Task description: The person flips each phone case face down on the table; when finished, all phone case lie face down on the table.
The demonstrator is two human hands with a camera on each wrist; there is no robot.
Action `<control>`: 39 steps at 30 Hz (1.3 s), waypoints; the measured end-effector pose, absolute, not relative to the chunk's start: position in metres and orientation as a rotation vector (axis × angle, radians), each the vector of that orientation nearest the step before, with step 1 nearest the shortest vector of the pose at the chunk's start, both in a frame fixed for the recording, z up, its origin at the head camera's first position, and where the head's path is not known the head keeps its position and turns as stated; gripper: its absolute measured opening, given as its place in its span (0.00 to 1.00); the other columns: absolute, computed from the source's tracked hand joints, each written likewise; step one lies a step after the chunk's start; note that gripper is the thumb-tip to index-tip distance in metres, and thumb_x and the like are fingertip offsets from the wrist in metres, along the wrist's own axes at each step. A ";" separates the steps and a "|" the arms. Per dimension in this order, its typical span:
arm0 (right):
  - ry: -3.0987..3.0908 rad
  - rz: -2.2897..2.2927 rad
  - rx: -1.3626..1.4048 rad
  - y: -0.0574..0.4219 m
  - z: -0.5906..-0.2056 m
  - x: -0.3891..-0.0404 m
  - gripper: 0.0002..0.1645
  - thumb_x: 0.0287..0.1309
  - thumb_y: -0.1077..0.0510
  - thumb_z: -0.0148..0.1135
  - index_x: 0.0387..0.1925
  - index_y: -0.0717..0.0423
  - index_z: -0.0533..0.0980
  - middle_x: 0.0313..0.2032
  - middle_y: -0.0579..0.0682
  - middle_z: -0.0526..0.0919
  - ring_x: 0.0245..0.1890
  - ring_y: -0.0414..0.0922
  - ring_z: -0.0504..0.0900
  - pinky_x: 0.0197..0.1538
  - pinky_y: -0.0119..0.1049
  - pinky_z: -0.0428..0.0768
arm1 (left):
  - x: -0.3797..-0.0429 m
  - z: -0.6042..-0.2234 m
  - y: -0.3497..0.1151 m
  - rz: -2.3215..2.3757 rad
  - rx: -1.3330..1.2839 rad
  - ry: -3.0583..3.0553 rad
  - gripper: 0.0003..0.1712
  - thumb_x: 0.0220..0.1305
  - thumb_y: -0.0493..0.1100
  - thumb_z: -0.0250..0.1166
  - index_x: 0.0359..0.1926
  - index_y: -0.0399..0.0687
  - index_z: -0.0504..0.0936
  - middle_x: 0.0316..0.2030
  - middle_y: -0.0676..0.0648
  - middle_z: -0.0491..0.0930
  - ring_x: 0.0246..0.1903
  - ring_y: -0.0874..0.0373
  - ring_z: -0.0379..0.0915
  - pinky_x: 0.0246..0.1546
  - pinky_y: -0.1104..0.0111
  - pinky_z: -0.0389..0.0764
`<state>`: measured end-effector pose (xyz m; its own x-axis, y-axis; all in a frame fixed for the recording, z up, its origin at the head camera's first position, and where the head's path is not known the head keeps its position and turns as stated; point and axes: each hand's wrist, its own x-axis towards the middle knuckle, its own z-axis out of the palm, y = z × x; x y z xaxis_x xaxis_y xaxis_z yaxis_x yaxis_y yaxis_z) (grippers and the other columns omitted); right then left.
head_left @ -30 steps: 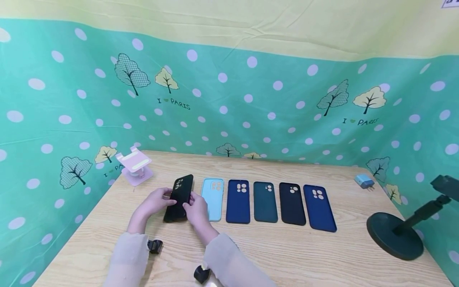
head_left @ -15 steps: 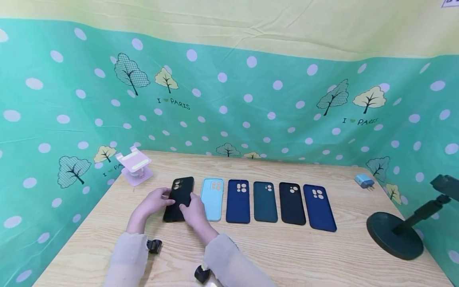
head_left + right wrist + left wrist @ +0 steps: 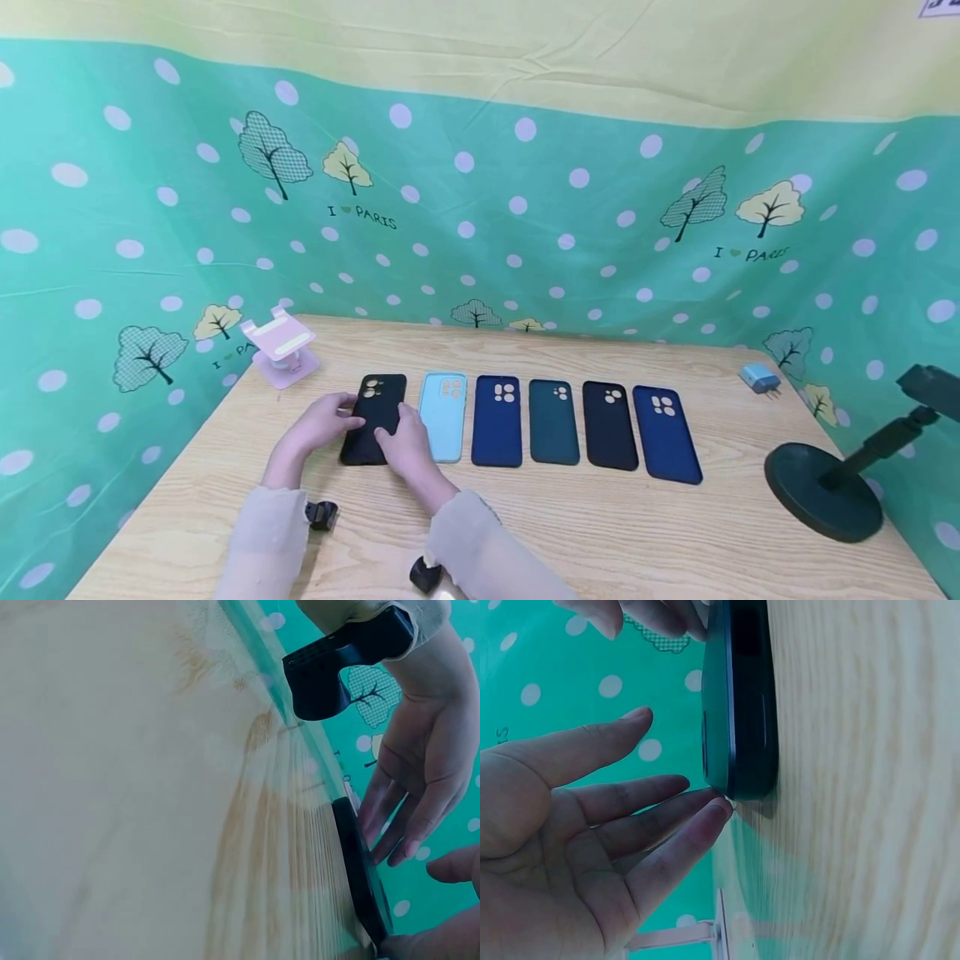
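A black phone case (image 3: 375, 425) lies back-up on the wooden table at the left end of a row of cases; its camera cutouts face the far side. My left hand (image 3: 327, 423) is along its left edge. In the left wrist view, the left hand's fingers (image 3: 667, 825) are extended, their tips right at the end of the case, and the thumb stands apart from it. My right hand (image 3: 407, 442) is at the right edge, thumb over the back. In the right wrist view, a right-hand finger (image 3: 435, 941) meets the case's lower end.
To the right lie a light blue case (image 3: 443, 425), a navy case (image 3: 497, 433), a dark green case (image 3: 553, 433), a black case (image 3: 609, 437) and another navy case (image 3: 667, 442). Around them stand a pink phone stand (image 3: 285, 346), a blue charger (image 3: 761, 378) and a black round-based stand (image 3: 817, 492).
The black phone case has gone from tilted up between both hands to flat on the table. My right hand has shifted slightly left; the left hand has hardly moved.
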<state>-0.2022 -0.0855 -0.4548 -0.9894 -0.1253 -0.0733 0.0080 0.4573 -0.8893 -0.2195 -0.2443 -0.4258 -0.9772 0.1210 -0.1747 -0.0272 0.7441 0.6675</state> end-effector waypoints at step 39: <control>2.743 -1.505 -0.016 -0.010 -0.456 -0.212 0.36 0.64 0.57 0.59 0.69 0.66 0.60 0.68 0.64 0.64 0.69 0.62 0.64 0.69 0.56 0.66 | -0.242 -0.438 -0.166 1.301 0.130 2.616 0.27 0.67 0.36 0.58 0.63 0.23 0.66 0.50 0.29 0.78 0.44 0.46 0.80 0.43 0.59 0.85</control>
